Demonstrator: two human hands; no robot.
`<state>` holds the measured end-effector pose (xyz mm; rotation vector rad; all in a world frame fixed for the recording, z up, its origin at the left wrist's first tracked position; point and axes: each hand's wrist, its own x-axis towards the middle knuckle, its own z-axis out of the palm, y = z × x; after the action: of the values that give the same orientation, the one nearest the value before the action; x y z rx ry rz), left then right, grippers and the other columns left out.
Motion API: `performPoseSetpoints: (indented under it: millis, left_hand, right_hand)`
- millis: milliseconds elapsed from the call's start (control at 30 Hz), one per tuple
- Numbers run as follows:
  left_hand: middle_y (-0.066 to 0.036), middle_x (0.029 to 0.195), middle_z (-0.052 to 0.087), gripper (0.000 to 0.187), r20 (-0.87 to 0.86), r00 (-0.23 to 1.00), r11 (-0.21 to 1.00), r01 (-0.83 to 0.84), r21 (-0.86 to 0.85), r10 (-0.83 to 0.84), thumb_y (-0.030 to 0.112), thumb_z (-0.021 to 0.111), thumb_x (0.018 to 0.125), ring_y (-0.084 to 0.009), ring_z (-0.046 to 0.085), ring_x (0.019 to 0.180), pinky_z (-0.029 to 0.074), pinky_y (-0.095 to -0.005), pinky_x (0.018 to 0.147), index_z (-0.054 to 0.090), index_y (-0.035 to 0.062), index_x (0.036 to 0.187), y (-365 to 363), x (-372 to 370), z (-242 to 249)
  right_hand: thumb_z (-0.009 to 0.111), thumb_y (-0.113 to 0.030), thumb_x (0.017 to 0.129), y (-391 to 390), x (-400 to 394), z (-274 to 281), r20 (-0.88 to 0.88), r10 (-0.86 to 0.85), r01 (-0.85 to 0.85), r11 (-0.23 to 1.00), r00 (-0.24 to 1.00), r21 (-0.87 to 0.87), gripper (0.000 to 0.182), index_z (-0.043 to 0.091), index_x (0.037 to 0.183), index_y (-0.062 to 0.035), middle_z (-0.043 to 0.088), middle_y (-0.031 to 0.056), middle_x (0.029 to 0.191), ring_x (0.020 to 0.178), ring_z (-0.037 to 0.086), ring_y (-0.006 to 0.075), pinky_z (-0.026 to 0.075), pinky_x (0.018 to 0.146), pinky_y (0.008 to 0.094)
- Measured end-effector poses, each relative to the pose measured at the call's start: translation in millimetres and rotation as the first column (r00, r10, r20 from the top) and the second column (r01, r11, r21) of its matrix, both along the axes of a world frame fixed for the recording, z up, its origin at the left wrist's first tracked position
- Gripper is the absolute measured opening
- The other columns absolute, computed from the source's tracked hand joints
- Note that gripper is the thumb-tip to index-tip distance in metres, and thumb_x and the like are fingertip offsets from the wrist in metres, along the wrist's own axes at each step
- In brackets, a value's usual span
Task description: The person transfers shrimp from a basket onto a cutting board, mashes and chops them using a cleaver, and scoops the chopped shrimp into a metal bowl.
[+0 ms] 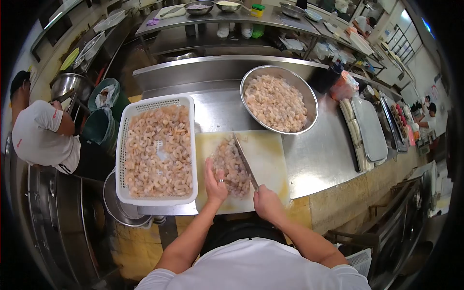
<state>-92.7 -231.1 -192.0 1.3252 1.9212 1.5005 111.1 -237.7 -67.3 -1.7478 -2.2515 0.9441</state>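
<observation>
My right hand (268,204) grips the handle of a knife (246,163), its long blade pointing away from me and lying along the right side of a pile of shrimp pieces (225,159). The pile rests on a white cutting board (270,164) with yellowed patches. My left hand (215,182), wearing a ring, is held against the near left side of the pile with its fingers stretched out. Left of the board stands a white perforated basket (194,145) of peeled shrimp (159,145). Beyond the board's right corner sits a steel bowl (313,121) full of shrimp pieces (275,101).
A steel table (309,164) carries all this, with a raised back edge. Trays (368,128) and a plastic bag (344,86) lie at right. Green bins (100,126) and a person in a white shirt (41,130) are at left. A steel pot (121,210) stands below the basket.
</observation>
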Motion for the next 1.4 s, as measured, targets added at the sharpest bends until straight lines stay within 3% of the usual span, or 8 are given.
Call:
performPoseSetpoints:
  millis: [167, 367, 467, 567, 1033, 1167, 1333, 1400]
  left_hand:
    - [-0.029, 0.163, 0.042, 0.064, 0.135, 0.989, 0.998, -0.061, 0.007, 0.060, 0.031, 0.052, 0.110, -0.0433, 0.040, 0.152, 0.030, -0.0470, 0.127, 0.038, -0.0077, 0.159, -1.4, 1.3, -2.6]
    - [-0.029, 0.163, 0.044, 0.064, 0.202, 0.970, 0.990, -0.143, 0.015, 0.137, 0.027, 0.053, 0.109, -0.0400, 0.041, 0.153, 0.030, -0.0443, 0.127, 0.036, -0.0086, 0.160, -6.1, -4.4, -4.0]
    - [-0.029, 0.164, 0.042, 0.064, 0.276, 0.946, 0.981, -0.189, 0.039, 0.172, 0.024, 0.054, 0.109, -0.0377, 0.039, 0.155, 0.029, -0.0440, 0.128, 0.035, -0.0098, 0.160, -4.6, -1.5, -16.3]
    - [-0.028, 0.166, 0.040, 0.063, 0.338, 0.930, 0.973, -0.195, 0.121, 0.144, 0.022, 0.053, 0.110, -0.0357, 0.038, 0.155, 0.028, -0.0428, 0.128, 0.034, -0.0107, 0.160, -1.6, -1.4, -23.2]
    - [-0.029, 0.166, 0.039, 0.065, 0.387, 0.899, 0.968, -0.246, 0.055, 0.206, 0.023, 0.054, 0.110, -0.0366, 0.037, 0.156, 0.025, -0.0417, 0.129, 0.033, -0.0133, 0.160, -3.3, -3.6, -49.0]
    - [-0.030, 0.166, 0.039, 0.065, 0.344, 0.912, 0.965, -0.255, 0.052, 0.223, 0.023, 0.054, 0.110, -0.0372, 0.037, 0.156, 0.025, -0.0416, 0.129, 0.033, -0.0140, 0.159, 0.0, -5.1, -41.1]
    - [-0.032, 0.154, 0.050, 0.061, 0.055, 0.966, 0.967, -0.252, -0.034, 0.254, 0.027, 0.055, 0.109, -0.0449, 0.048, 0.145, 0.035, -0.0479, 0.122, 0.040, -0.0098, 0.156, 15.0, -10.1, -3.7]
    - [-0.035, 0.149, 0.054, 0.059, -0.023, 0.967, 0.958, -0.256, -0.133, 0.255, 0.028, 0.055, 0.108, -0.0490, 0.051, 0.140, 0.039, -0.0501, 0.119, 0.044, -0.0094, 0.153, 38.0, -17.2, 17.9]
  right_hand:
    - [0.059, -0.019, 0.103, 8.0, 9.9, -30.1, -0.013, 0.132, -0.132, 0.991, 0.991, 0.030, 0.026, 0.058, 0.095, 0.0055, 0.068, 0.0349, 0.081, 0.078, 0.067, 0.0564, 0.054, 0.075, 0.0635]
    - [0.059, -0.019, 0.102, 19.5, 2.3, 7.1, -0.090, 0.157, -0.149, 0.985, 0.984, 0.081, 0.026, 0.058, 0.095, 0.0056, 0.067, 0.0359, 0.078, 0.076, 0.067, 0.0566, 0.054, 0.073, 0.0642]
    - [0.058, -0.019, 0.101, 18.8, -0.8, -38.8, -0.045, 0.201, -0.200, 0.980, 0.979, 0.020, 0.025, 0.057, 0.095, 0.0060, 0.067, 0.0366, 0.078, 0.076, 0.067, 0.0567, 0.054, 0.073, 0.0637]
    - [0.059, -0.018, 0.101, 31.2, -8.0, -14.5, -0.004, 0.203, -0.203, 0.979, 0.979, 0.013, 0.025, 0.058, 0.095, 0.0062, 0.067, 0.0372, 0.079, 0.077, 0.068, 0.0568, 0.055, 0.074, 0.0634]
    - [0.061, -0.019, 0.100, 8.7, -23.9, -22.9, -0.041, 0.203, -0.204, 0.979, 0.978, -0.026, 0.027, 0.061, 0.097, 0.0077, 0.069, 0.0371, 0.088, 0.083, 0.069, 0.0566, 0.055, 0.079, 0.0635]
    - [0.063, -0.020, 0.099, 24.0, -11.9, -14.4, -0.049, 0.223, -0.225, 0.973, 0.974, -0.042, 0.024, 0.061, 0.095, 0.0037, 0.069, 0.0358, 0.089, 0.084, 0.069, 0.0552, 0.055, 0.079, 0.0632]
    - [0.062, -0.019, 0.099, 75.4, 23.8, 9.4, -0.091, 0.161, -0.138, 0.966, 0.983, 0.218, 0.018, 0.060, 0.095, -0.0018, 0.069, 0.0323, 0.088, 0.084, 0.067, 0.0543, 0.054, 0.076, 0.0626]
    - [0.061, -0.021, 0.100, 112.6, 30.7, 6.5, 0.061, 0.130, -0.142, 0.949, 0.990, 0.281, 0.019, 0.061, 0.096, -0.0028, 0.070, 0.0289, 0.087, 0.082, 0.068, 0.0523, 0.054, 0.073, 0.0619]
